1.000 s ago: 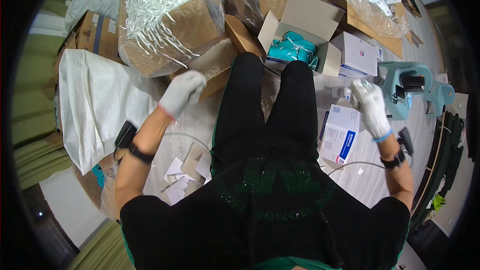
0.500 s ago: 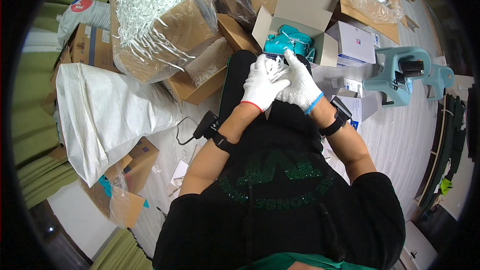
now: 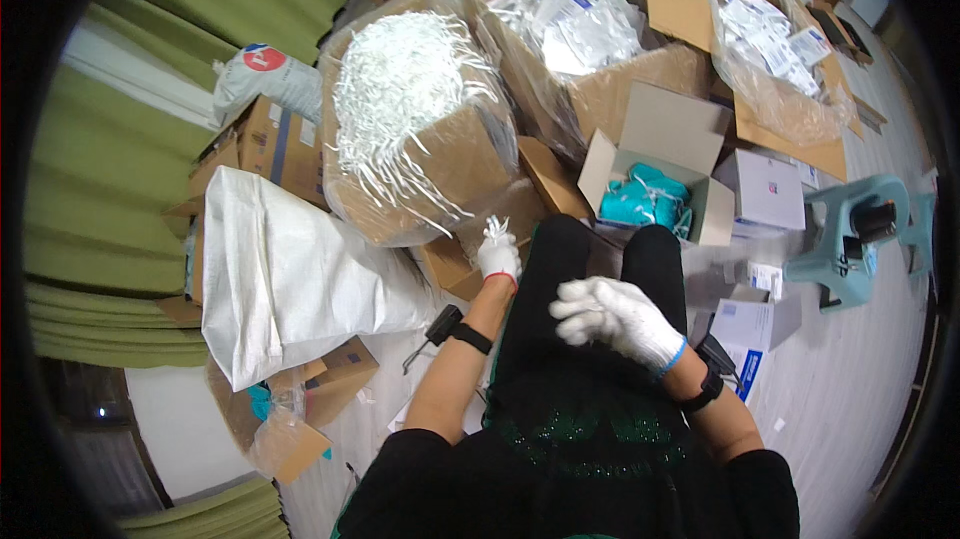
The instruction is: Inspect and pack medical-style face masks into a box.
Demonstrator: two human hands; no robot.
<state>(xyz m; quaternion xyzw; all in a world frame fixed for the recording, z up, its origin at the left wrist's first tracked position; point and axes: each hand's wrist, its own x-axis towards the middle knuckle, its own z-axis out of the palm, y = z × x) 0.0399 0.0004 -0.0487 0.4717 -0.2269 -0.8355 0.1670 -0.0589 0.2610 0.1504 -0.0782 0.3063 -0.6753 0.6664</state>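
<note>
My left hand (image 3: 498,257), in a white knit glove with a red cuff, reaches forward beside my left knee. Its fingers are closed round a small bunch of white strips (image 3: 496,227), whose ends stick out at the top. Just ahead stands a plastic-lined carton (image 3: 420,194) heaped with similar white strips (image 3: 400,79). My right hand (image 3: 625,319), gloved in white with a blue cuff, hovers over my lap. Its fingers are half bent and slightly apart, and nothing shows in them. Beyond my knees, an open box (image 3: 715,209) contains teal bundles (image 3: 645,197) with white ties.
A large white woven sack (image 3: 300,279) leans at the left. Plastic-lined cartons of white packets (image 3: 575,14) stand at the back. A white box (image 3: 762,189) and a pale blue plastic stool (image 3: 850,239) are on the right. Another carton (image 3: 345,379) lies at lower left.
My hands have parted: the left has gone forward and left toward the strip carton, the right back over my lap. The view has shifted, showing more of the far cartons.
</note>
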